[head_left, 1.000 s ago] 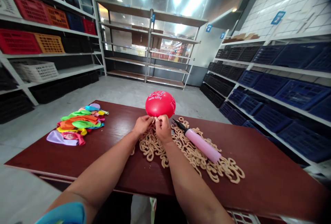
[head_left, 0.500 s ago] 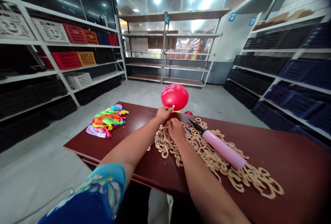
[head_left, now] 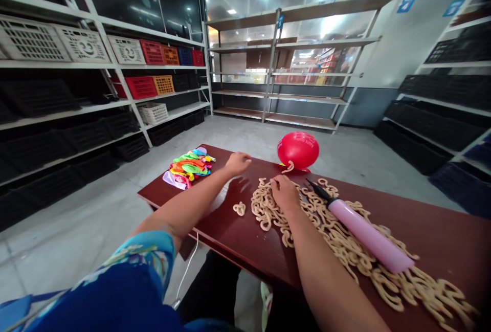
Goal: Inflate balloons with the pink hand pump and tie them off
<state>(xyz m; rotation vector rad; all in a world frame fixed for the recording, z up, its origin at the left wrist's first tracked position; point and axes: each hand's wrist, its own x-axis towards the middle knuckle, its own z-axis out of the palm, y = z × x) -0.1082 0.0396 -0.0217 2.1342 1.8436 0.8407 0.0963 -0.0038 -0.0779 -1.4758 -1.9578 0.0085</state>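
My left hand [head_left: 238, 163] is above the far side of the brown table, empty, fingers stretched out to the right. A pile of deflated balloons [head_left: 192, 166] in many colours lies to its left. My right hand [head_left: 284, 191] rests over a heap of curled tan pieces [head_left: 264, 212], fingertips bent down and hidden. Past the table's far edge is an inflated red balloon [head_left: 301, 148] with white print. A tan curl [head_left: 289, 167] shows at its lower end, touched by neither hand. A pink balloon pump [head_left: 370, 237] with a black nozzle lies across the heap.
The brown table [head_left: 226, 240] holds a small separate tan cluster [head_left: 239, 208] left of the heap. White shelving [head_left: 161, 68] with plastic crates stands at left, a metal rack [head_left: 274, 66] behind, and dark crates [head_left: 418, 122] at right. A white cable [head_left: 187, 265] hangs at the table's front.
My left hand has let go of the red balloon's neck and moved left toward the deflated balloons. My right hand stays at the tan heap. The view has turned left.
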